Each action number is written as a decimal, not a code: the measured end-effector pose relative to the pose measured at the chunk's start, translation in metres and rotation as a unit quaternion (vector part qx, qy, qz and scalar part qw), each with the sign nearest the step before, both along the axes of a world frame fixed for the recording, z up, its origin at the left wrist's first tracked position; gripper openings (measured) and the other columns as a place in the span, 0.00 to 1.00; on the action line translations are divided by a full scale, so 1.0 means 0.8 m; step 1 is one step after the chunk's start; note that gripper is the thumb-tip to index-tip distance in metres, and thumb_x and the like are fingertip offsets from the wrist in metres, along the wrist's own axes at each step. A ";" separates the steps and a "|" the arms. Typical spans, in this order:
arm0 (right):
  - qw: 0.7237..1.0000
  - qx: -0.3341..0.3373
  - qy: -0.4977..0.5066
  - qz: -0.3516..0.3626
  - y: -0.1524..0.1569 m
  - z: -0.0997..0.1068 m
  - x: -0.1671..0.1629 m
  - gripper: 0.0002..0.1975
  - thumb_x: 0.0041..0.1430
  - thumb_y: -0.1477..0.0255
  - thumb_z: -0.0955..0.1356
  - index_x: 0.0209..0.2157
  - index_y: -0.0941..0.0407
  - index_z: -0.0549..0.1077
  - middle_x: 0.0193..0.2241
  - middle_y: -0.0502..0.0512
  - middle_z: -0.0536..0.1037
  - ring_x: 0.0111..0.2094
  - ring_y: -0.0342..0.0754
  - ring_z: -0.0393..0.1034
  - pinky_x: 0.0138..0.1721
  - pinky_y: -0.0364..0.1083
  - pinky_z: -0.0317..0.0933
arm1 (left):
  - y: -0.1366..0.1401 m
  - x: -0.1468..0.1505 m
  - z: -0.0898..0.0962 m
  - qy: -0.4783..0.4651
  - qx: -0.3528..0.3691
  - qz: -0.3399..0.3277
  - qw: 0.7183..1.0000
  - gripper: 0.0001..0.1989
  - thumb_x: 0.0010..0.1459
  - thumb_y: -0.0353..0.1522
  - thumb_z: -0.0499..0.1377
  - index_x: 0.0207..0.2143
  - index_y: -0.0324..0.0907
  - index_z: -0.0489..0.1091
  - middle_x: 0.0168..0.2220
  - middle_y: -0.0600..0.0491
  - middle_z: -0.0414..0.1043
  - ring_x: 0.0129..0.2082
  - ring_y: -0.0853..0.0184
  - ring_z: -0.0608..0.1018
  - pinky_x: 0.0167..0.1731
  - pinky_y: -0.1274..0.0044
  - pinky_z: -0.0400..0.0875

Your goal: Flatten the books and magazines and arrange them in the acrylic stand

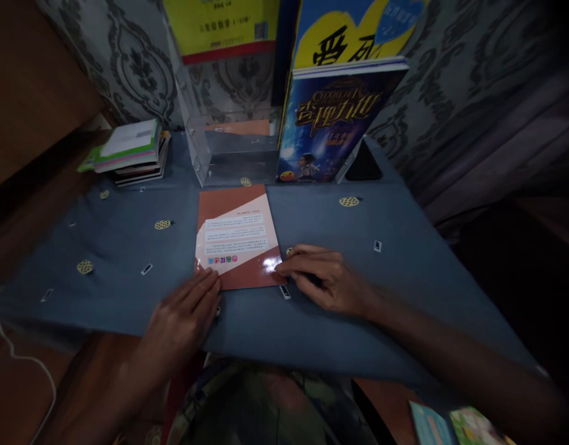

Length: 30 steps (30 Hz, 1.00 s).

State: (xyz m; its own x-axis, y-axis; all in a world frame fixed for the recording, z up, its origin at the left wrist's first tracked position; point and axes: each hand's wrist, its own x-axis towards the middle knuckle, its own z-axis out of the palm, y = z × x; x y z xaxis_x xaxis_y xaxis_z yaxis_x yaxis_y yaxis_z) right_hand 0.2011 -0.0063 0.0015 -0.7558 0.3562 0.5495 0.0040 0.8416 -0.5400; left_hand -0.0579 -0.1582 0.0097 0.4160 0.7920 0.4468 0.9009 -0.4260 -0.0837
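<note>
A thin brown and pale pink book lies on the blue tablecloth in front of me, its printed text upside down to my view. My left hand is closed at its near left corner, with the fingertips over the cover and the thumb hidden. At the near right corner, my right hand pinches the edge between thumb and forefinger, the other fingers curled. Behind the book stands a clear acrylic rack. A dark blue book with gold lettering stands upright at its right side.
Several books lie in a stack at the back left. In the rack, yellow books stand high at the back. A black flat object lies right of the rack. A white cable hangs at the left, and colourful booklets lie below the table's edge.
</note>
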 end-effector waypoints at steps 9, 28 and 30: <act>1.000 0.003 -0.004 0.009 -0.002 0.000 -0.004 0.14 0.64 0.80 0.63 0.45 0.56 0.77 0.33 0.54 0.81 0.37 0.49 0.75 0.49 0.55 0.68 | 0.011 -0.013 0.007 -0.034 0.010 0.044 0.998 0.15 0.71 0.30 0.50 0.46 0.36 0.76 0.47 0.45 0.81 0.45 0.61 0.84 0.43 0.70 0.83; 1.000 -0.014 -0.020 0.017 -0.002 0.003 -0.004 0.15 0.65 0.79 0.62 0.46 0.56 0.77 0.34 0.56 0.81 0.39 0.50 0.73 0.44 0.53 0.69 | 0.115 -0.059 0.026 -0.031 -0.193 0.184 0.963 0.19 0.70 0.35 0.48 0.52 0.42 0.76 0.55 0.46 0.76 0.51 0.55 0.80 0.50 0.65 0.77; 1.000 -0.011 -0.022 0.015 -0.002 0.003 -0.004 0.15 0.65 0.79 0.62 0.47 0.56 0.77 0.34 0.56 0.81 0.40 0.50 0.73 0.45 0.54 0.68 | 0.129 -0.061 0.030 -0.019 -0.207 0.194 0.959 0.19 0.70 0.34 0.48 0.53 0.41 0.75 0.57 0.46 0.75 0.53 0.54 0.79 0.52 0.64 0.75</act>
